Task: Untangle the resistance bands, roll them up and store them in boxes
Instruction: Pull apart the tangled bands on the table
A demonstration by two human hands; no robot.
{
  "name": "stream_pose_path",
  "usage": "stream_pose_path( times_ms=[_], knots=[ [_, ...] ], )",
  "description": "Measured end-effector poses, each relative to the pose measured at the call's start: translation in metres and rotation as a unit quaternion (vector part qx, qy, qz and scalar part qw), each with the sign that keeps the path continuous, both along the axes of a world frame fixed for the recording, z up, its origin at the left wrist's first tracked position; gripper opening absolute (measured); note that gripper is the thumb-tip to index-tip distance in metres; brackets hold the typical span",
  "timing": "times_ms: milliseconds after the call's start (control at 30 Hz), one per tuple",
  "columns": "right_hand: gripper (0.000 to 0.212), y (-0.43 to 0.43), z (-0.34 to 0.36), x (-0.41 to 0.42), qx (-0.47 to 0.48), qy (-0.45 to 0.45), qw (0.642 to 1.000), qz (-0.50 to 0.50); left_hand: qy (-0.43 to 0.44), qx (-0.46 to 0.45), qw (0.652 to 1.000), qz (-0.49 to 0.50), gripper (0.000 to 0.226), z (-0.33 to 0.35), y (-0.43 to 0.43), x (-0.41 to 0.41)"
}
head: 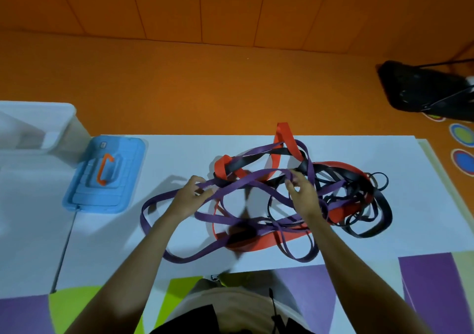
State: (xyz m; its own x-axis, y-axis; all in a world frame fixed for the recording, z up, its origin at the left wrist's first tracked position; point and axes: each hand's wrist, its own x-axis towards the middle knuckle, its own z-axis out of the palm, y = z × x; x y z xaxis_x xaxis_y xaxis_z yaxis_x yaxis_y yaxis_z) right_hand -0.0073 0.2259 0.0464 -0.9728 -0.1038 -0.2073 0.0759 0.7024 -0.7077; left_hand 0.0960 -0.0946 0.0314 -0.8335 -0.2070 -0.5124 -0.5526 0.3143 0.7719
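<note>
1. Resistance bands are all in one knot mid-surface [415,205]: purple band [213,217], red band [282,131] and black band [384,213]. None rolled or boxed. We judge we're early in the untangling step.
2. Our left hand [189,197] pinches a purple strand at the left edge of the knot, fingers curled on it. Our right hand [305,197] has its fingers curled on another purple strand near the middle. Neither hand is flat or idle.
3. Purple looks like the loosest band, with big free loops at the left and front. We'd work that one out first.
4. We should follow a single strand hand over hand and feed loops back through. Yanking would probably cinch the red/black crossing near the top left of the knot.
5. We'd keep the pile low on the surface so the crossings stay readable. The right side is dense with thin black loops, so we leave it for later.
6. The clear box [51,125] sits far left, with the blue lid [123,159] off beside it, ready for rolls.
</note>
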Motion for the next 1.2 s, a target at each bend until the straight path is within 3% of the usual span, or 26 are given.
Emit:
stream_pose_path(
  times_ms=[133,267,367,467,567,633,733,800,900,1033,1133,1200],
  knots=[
    [0.037,-0.014,0.032,-0.020,-0.096,0.018,0.993,0.059,0.050,-0.117,0.991,-0.044,0.082,0.004,0.025,-0.012],
    [0.036,-0.030,0.053,-0.026,-0.140,0.023,0.984,0.107,0.176,-0.027,0.977,-0.114,0.099,0.021,0.074,-0.035],
    [0.032,-0.032,0.053,-0.027,-0.194,-0.012,0.973,0.124,0.147,0.034,0.985,-0.086,0.083,0.026,0.107,-0.052],
    [0.024,-0.014,0.041,-0.026,-0.264,-0.086,0.956,0.099,0.112,0.027,0.993,-0.020,0.032,0.020,0.118,-0.067],
    [0.024,0.020,0.016,-0.021,-0.180,-0.040,0.982,0.049,0.097,0.082,0.992,0.025,0.010,0.016,0.118,-0.067],
    [0.045,0.047,-0.002,-0.016,-0.055,-0.058,0.996,0.049,0.070,0.118,0.988,0.070,0.012,0.012,0.117,-0.063],
    [0.068,0.077,-0.026,-0.004,0.108,-0.132,0.979,0.111,0.023,0.193,0.966,0.171,0.013,0.003,0.113,-0.053],
    [0.071,0.084,-0.039,0.001,0.104,-0.178,0.971,0.119,0.005,0.204,0.953,0.223,0.021,-0.003,0.113,-0.048],
    [0.064,0.089,-0.055,0.001,0.124,-0.171,0.973,0.089,-0.046,0.222,0.943,0.246,0.024,-0.010,0.123,-0.043],
    [0.026,0.093,-0.061,-0.007,0.177,-0.104,0.977,0.059,-0.106,0.204,0.953,0.199,0.079,-0.019,0.144,-0.033],
    [0.022,0.096,-0.057,-0.018,0.119,-0.108,0.986,0.035,-0.138,0.187,0.959,0.162,0.085,-0.022,0.163,-0.033],
    [0.009,0.097,-0.054,-0.026,0.017,-0.122,0.992,0.014,-0.144,0.198,0.958,0.152,0.085,-0.024,0.174,-0.037]
  ],
)
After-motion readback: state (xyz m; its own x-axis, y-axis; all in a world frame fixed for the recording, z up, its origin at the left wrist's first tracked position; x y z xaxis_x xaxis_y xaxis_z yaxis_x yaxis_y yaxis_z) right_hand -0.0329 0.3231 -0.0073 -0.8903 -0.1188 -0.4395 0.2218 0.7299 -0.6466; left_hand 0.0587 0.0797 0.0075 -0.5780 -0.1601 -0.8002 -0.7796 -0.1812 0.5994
